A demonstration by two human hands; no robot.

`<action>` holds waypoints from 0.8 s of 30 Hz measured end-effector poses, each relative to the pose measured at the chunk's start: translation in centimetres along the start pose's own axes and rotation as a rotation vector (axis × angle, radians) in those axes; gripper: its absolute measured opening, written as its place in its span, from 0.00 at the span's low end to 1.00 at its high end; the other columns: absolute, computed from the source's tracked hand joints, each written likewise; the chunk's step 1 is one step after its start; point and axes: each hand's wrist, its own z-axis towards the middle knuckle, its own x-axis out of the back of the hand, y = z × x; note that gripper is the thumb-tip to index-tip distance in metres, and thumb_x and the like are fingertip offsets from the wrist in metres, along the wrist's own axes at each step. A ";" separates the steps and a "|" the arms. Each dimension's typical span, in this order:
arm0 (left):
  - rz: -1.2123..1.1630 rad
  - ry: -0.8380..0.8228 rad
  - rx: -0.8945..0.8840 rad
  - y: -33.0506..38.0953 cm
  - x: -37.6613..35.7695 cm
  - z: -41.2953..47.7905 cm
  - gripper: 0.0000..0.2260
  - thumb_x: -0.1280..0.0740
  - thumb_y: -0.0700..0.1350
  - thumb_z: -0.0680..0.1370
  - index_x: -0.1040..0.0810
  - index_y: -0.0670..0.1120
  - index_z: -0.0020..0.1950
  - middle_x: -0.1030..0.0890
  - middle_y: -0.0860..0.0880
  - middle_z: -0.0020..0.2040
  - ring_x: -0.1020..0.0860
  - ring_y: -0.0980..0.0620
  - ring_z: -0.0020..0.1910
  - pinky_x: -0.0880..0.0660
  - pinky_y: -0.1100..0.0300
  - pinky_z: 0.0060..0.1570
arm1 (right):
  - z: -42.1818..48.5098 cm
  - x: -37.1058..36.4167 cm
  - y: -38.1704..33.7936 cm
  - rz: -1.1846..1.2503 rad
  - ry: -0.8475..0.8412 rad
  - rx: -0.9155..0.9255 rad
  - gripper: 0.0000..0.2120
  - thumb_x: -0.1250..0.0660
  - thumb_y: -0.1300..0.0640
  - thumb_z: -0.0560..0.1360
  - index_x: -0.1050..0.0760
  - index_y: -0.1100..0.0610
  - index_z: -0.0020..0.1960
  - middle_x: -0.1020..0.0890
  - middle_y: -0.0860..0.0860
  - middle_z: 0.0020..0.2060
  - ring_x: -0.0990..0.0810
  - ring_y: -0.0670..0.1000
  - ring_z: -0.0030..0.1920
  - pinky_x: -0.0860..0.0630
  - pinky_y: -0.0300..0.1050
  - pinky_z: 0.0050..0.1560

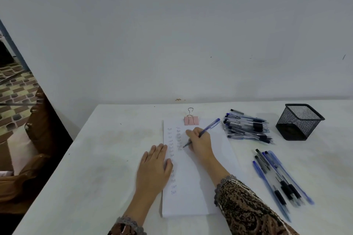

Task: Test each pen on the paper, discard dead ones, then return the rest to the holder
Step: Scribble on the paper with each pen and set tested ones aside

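My left hand lies flat, fingers straight, pinning the white sheet of paper so it can't slide. My right hand pinches a blue clear-barrelled ballpoint pen, tip at the second column of scribbles. Two pen heaps right of it likely separate tested from untested. The black wire-mesh holder stands beyond on the worktop.
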 end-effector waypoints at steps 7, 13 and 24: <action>-0.019 -0.002 0.001 0.0 -0.1 0.1 0.40 0.68 0.61 0.66 0.45 0.50 0.75 0.43 0.54 0.76 0.48 0.55 0.75 0.55 0.59 0.73 | 0.1 1.4 -1.2 0.449 0.067 -0.261 0.19 0.54 0.43 0.82 0.34 0.55 0.43 0.34 0.48 0.18 0.38 0.47 0.18 0.44 0.35 0.25; -0.009 -0.002 -0.013 -0.1 0.0 0.0 0.39 0.67 0.61 0.67 0.45 0.49 0.76 0.43 0.53 0.76 0.48 0.54 0.75 0.54 0.59 0.73 | -0.9 2.6 -0.9 0.824 0.092 -0.329 0.11 0.46 0.54 0.82 0.27 0.57 0.48 0.29 0.49 0.29 0.35 0.46 0.20 0.36 0.35 0.21; -0.012 -0.044 0.001 0.0 0.2 0.1 0.28 0.57 0.56 0.77 0.46 0.50 0.76 0.45 0.54 0.76 0.49 0.55 0.76 0.55 0.60 0.73 | -1.7 2.7 -1.6 0.759 0.202 -0.340 0.08 0.46 0.58 0.81 0.30 0.57 0.47 0.33 0.50 0.28 0.37 0.46 0.20 0.38 0.34 0.21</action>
